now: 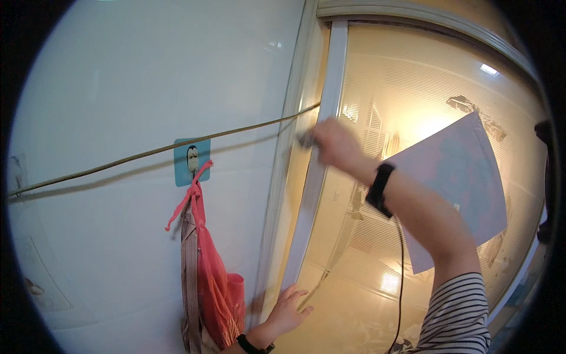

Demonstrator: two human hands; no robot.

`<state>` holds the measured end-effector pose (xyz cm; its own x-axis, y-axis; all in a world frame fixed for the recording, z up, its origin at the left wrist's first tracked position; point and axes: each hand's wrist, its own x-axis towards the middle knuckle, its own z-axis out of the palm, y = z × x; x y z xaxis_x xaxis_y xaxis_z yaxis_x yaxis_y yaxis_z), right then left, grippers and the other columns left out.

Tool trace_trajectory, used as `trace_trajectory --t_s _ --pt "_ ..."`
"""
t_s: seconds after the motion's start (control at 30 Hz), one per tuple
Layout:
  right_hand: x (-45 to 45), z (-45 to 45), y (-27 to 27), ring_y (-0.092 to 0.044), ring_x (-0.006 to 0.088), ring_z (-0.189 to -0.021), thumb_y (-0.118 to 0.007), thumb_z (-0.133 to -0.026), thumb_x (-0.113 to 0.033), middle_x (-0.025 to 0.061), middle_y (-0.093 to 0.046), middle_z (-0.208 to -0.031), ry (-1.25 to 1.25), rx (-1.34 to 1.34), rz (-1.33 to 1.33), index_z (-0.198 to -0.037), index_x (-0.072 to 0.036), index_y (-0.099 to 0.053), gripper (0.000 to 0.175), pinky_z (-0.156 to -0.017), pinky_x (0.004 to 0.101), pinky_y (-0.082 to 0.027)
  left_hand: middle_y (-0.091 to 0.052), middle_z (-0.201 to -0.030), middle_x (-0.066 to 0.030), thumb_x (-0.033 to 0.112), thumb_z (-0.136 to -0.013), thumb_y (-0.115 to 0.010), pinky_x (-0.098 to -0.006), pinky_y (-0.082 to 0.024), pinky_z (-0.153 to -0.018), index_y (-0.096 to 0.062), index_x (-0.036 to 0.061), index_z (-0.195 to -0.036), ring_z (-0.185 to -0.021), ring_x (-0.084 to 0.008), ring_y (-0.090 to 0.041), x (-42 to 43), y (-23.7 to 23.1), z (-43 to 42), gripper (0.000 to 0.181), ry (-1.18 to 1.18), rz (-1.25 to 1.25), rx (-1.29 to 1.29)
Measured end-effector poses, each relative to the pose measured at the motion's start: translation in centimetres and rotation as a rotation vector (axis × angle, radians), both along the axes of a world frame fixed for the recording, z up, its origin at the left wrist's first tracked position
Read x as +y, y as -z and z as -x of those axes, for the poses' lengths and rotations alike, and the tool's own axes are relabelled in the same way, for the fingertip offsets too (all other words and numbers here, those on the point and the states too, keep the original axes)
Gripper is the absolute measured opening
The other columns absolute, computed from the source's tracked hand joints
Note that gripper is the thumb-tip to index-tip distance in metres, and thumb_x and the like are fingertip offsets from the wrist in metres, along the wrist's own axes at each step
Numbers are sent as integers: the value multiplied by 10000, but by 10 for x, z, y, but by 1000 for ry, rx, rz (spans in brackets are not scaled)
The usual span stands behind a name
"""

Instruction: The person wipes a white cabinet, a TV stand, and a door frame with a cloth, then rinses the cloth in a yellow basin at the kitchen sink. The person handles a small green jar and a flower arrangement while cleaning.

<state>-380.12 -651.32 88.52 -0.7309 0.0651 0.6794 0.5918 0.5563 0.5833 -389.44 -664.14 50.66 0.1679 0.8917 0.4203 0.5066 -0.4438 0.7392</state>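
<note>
My right hand (336, 144), blurred, is closed around a small dark grey object (306, 138) at the edge of a sliding glass door. What the object is cannot be made out. Lower down, my left hand (287, 310) has its fingers spread against the bottom part of the door's pale upright frame (305, 225), holding nothing. The frame borders a frosted, finely ribbed glass panel (353, 265), lit warmly from behind. Each wrist wears a black band, and the right forearm passes in front of a pale sheet with a faint blue pattern (455, 168) on the glass.
A cord (132, 157) stretches across the white tiled wall (110, 97) to the door frame. Below it, a red cloth (216, 274) and a striped strap (190, 265) hang from an adhesive wall hook (179, 170). A thin black cable (401, 274) dangles beneath my right forearm.
</note>
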Motion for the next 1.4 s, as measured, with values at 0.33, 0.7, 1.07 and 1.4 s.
trace_trajectory --t_s 0.33,0.7,1.07,1.4 --pt "20 2 -149 -535 372 -1111 -511 -839 -53 165 -557 -1239 269 320 -343 -1228 -75 -554 391 -932 412 -487 -357 -1429 -280 371 -853 -664 -436 -304 -1098 -537 52 -1276 -1352 -402 -323 7 9 29 545 -44 -29 0" --pt "32 -14 219 -522 348 -1064 -512 -851 -76 171 -454 -1183 203 109 77 -1219 -8 -501 375 -688 381 -573 -417 -1383 -270 305 -862 -671 -431 -314 -1091 -576 34 -1215 -1333 -381 -358 8 5 20 455 -21 -100 -121" --pt "-72 -136 526 -588 309 -1035 -719 -670 -82 121 -655 -1044 441 -300 1395 -1053 -122 -670 388 -878 420 -505 -579 -1203 -159 164 -834 -675 -389 -403 -995 -632 42 -1058 -1144 -308 -537 -10 43 44 259 -206 -64 -354" --pt "-233 -363 584 -623 394 -958 -618 -763 -118 250 -650 -1039 847 664 1632 -1067 13 -635 332 -815 431 -502 -614 -1061 -48 160 -941 -599 -255 -437 -878 -621 11 -1085 -984 -106 -557 -2 70 57 208 -146 169 -680"
